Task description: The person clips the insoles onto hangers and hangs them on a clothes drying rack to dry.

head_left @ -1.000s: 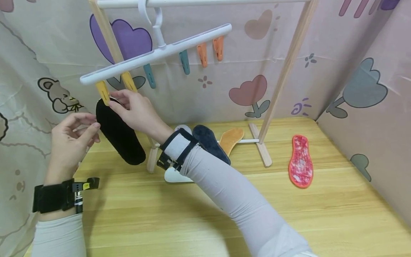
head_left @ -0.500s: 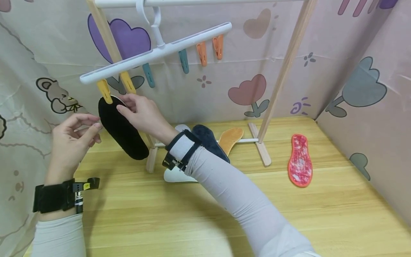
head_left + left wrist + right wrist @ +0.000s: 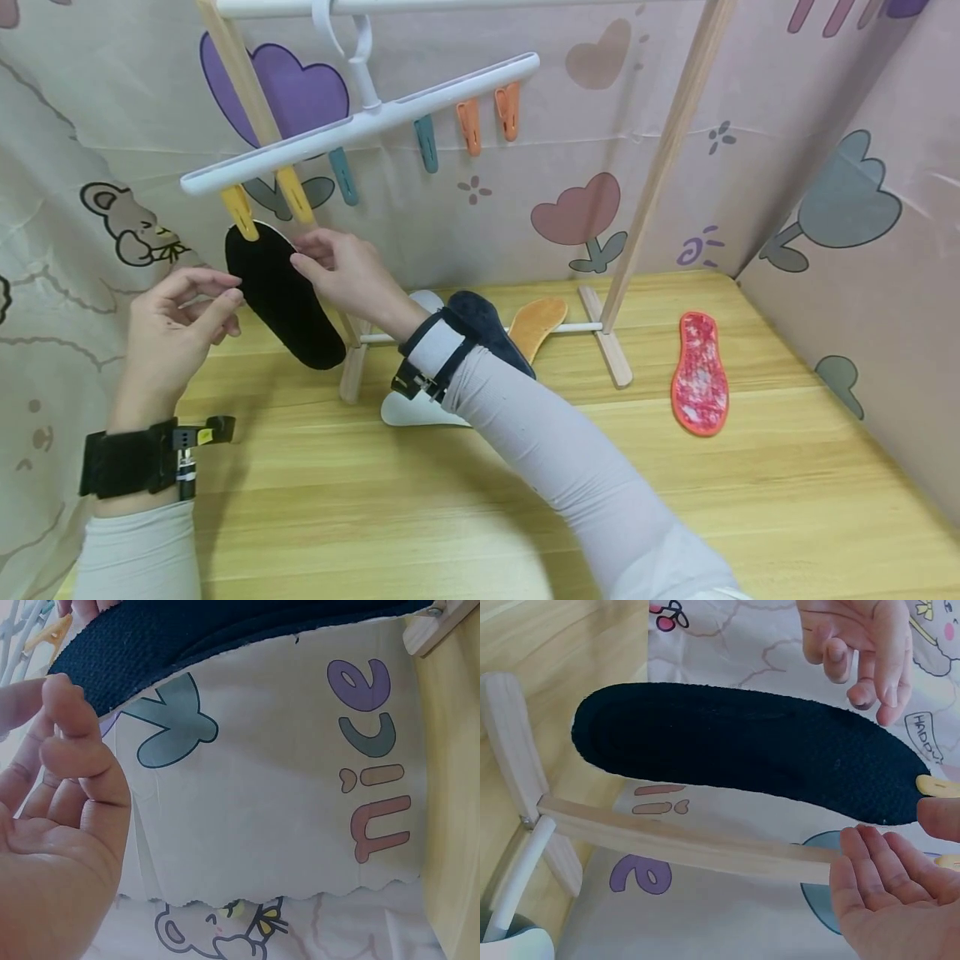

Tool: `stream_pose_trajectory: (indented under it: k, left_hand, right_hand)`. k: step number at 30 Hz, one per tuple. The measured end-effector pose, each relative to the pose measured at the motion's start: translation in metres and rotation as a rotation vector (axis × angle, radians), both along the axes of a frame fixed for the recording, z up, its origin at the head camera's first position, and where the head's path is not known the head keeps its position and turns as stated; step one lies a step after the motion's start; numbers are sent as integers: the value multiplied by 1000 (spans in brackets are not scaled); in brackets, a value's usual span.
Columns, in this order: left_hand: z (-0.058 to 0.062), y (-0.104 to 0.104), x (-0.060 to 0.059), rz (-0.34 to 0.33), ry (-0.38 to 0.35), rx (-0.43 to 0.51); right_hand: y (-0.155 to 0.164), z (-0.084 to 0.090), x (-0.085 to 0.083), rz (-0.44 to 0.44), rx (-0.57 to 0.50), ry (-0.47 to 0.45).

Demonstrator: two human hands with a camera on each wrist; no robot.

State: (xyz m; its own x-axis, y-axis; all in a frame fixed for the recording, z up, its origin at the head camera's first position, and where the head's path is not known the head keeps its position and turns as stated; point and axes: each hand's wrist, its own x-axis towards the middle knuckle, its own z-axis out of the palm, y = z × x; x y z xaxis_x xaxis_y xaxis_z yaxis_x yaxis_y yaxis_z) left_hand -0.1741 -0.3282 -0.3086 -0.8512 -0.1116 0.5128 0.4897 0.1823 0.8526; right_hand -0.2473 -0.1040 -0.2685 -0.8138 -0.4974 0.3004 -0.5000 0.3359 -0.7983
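Observation:
A black insole (image 3: 281, 300) hangs aslant by its upper end from a yellow clip (image 3: 240, 215) at the left end of a white hanger (image 3: 360, 123). My left hand (image 3: 168, 329) is at its left edge, fingers loosely bent; whether the fingertips touch the edge I cannot tell. On the other side, my right hand (image 3: 356, 271) is by the insole's upper right edge, below a second yellow clip (image 3: 295, 196). In the right wrist view the right thumb (image 3: 939, 817) stands apart from the fingers, near the insole's clipped end.
The hanger's tilted bar also bears teal clips (image 3: 343, 177) and orange clips (image 3: 468, 127). It hangs from a wooden rack (image 3: 663, 175). On the table lie a dark blue insole (image 3: 487, 329), a tan insole (image 3: 540, 323), a white insole (image 3: 420, 410) and a red insole (image 3: 700, 375).
My right hand has drawn away from the yellow clip, down and to the right along the insole. The insole now hangs from the clip. My left hand has shifted slightly right.

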Motion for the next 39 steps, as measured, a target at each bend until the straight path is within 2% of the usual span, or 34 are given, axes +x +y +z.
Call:
stream_pose_trajectory:
  k: [15,21,26,31,34,39]
  left_hand:
    - [-2,9,-2,-43,-19,-66]
    - [-3,9,-2,-53,-48,-96]
    - [-4,7,0,3,-102,-199]
    - [-4,10,0,53,-126,-304]
    - [-4,11,0,62,-128,-339]
    - [-5,12,-1,23,-133,-332]
  right_hand:
    - [15,-11,-5,11,3,-66]
    - [26,-16,-10,23,37,-70]
    - [36,-19,-13,16,59,-44]
    - [48,-22,-14,21,91,-41]
    - [56,-23,-15,29,113,-54]
    - [69,-25,-16,44,115,-36]
